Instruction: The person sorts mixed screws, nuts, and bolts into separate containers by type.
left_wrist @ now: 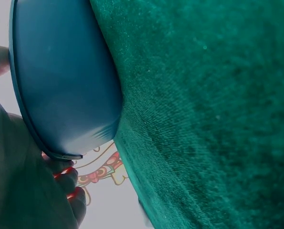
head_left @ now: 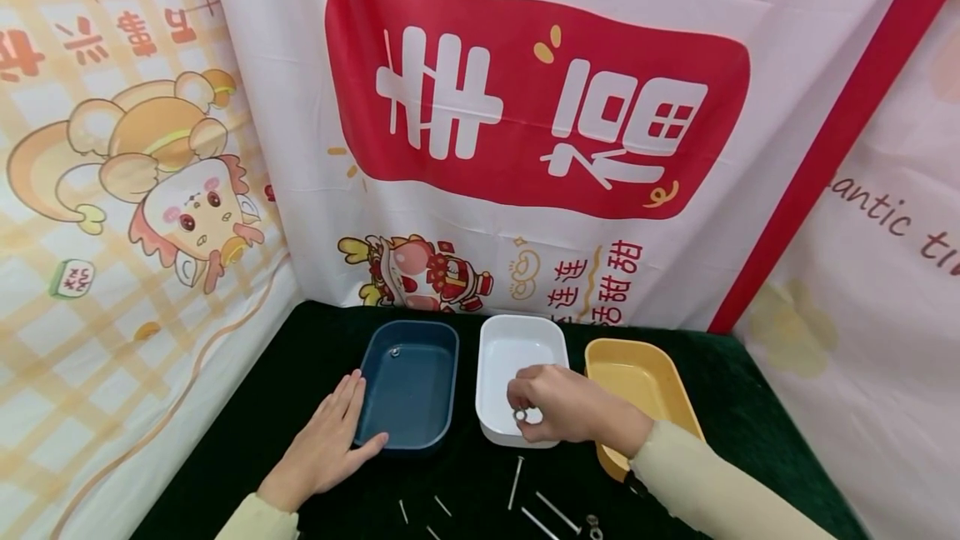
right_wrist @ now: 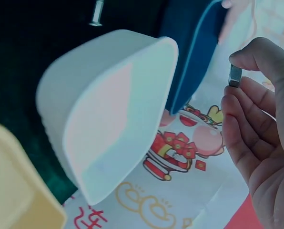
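My right hand (head_left: pixel 558 402) pinches a metal hex nut (right_wrist: pixel 235 75) between thumb and forefinger, over the white tray (head_left: pixel 487 432). In the head view the hole of the nut faces the camera. My left hand (head_left: pixel 326 440) lies against the left side of the blue tray (head_left: pixel 408 407), its fingers straight along the rim and the thumb at the near left corner. A small nut (head_left: pixel 395 352) sits near the far end inside the blue tray. In the left wrist view, the outer wall of the blue tray (left_wrist: pixel 65 71) shows beside the hand.
A yellow tray (head_left: pixel 652 373) stands at the right, partly behind my right forearm. On the dark green cloth (head_left: pixel 465 482) in front lie several screws, among them a long bolt (head_left: pixel 516 482), and some nuts (head_left: pixel 595 527). Printed curtains (head_left: pixel 540 273) rise behind the trays and at both sides.
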The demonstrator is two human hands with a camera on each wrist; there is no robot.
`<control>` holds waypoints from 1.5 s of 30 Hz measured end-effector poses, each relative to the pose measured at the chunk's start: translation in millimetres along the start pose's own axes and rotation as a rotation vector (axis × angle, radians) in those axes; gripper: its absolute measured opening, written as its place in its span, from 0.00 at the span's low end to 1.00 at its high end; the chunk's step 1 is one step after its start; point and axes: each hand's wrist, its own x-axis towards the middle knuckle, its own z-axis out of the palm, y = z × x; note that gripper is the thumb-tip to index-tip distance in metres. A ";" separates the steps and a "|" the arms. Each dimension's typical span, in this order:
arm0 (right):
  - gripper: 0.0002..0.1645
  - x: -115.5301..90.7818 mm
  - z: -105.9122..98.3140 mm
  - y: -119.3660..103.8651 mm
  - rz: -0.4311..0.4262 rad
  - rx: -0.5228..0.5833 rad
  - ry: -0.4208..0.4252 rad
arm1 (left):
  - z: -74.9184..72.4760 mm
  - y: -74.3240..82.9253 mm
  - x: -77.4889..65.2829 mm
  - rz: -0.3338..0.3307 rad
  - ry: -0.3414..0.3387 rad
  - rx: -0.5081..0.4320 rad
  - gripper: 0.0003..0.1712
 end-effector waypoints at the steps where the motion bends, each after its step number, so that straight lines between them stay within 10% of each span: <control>1: 0.07 4.4 -0.9 -0.8 -0.010 -0.005 0.008 | 0.2 -0.1 0.0 -0.002 -0.002 -0.002 0.61; 20: 0.06 88.6 -7.9 -20.5 -0.036 -0.070 0.051 | -1.0 0.0 -1.0 -0.007 -0.004 0.004 0.61; 45: 0.09 147.3 68.4 5.9 0.101 -0.019 0.085 | -1.3 -0.5 -0.1 0.008 0.004 -0.005 0.61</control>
